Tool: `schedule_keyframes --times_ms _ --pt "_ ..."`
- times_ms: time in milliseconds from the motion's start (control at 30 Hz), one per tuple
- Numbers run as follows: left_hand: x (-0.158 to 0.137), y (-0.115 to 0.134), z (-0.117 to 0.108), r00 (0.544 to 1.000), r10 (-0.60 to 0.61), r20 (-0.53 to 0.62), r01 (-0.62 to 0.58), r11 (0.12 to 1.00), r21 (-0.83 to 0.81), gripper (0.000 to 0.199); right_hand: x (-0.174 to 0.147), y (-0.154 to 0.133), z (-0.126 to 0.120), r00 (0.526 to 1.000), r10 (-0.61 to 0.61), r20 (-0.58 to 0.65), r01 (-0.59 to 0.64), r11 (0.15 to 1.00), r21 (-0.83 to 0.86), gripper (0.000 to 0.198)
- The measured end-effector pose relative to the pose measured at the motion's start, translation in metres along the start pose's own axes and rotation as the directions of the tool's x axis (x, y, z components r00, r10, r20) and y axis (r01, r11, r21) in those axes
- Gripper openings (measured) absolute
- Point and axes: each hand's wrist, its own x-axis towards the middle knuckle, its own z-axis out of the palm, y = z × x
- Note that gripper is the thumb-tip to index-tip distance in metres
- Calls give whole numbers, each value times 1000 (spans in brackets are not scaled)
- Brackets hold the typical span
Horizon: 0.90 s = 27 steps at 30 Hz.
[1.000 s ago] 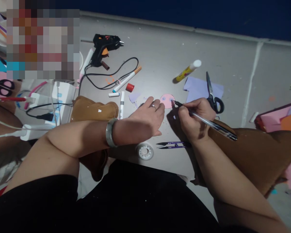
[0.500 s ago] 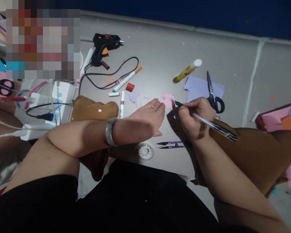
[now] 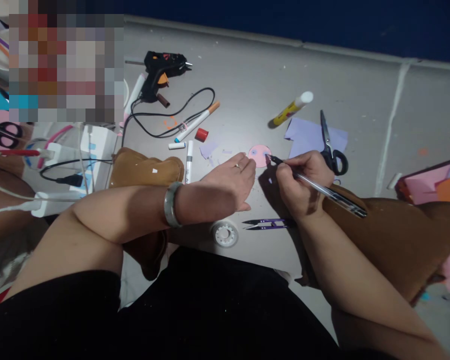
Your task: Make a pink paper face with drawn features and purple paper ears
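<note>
A small pink paper oval (image 3: 260,155) with two bluish spots lies flat on the table. My left hand (image 3: 230,182) rests with fingers stretched out, their tips at the oval's left edge. In my right hand (image 3: 305,182) is a pen (image 3: 328,194) with a clear barrel, pinched near its dark tip. That tip meets the oval by the right-hand spot. Beneath and behind the right hand lie purple paper (image 3: 302,137) and black-handled scissors (image 3: 326,142). Thread snips (image 3: 264,223) and a white round bobbin case (image 3: 225,234) are nearer to me.
A black glue gun (image 3: 161,70) with a looping cord stands at the back left. Markers (image 3: 197,121), a red cap (image 3: 201,134) and a yellow glue stick (image 3: 290,110) lie around. Brown stuffed pieces (image 3: 144,167) flank both arms. A power strip (image 3: 97,150) is at left.
</note>
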Motion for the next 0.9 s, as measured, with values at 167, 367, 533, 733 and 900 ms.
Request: schedule_keyframes --times_ms 167,367,533,733,900 --pt "0 0 -1 1000 0 -16 0 999 -46 83 -1 6 -1 998 15 61 -16 1000 4 18" --pt "0 0 -1 1000 -2 6 3 997 -73 80 -4 10 0 999 -14 39 13 1000 23 13" --pt "0 0 -2 1000 -1 -12 0 999 -42 81 -4 10 -1 999 -15 50 15 1000 9 10" --pt "0 0 -2 1000 5 12 -4 999 -40 83 -5 13 0 998 28 65 -29 1000 10 13" --pt "-4 2 2 998 -6 -58 6 1000 -6 83 -8 5 0 996 -7 84 1 998 67 23"
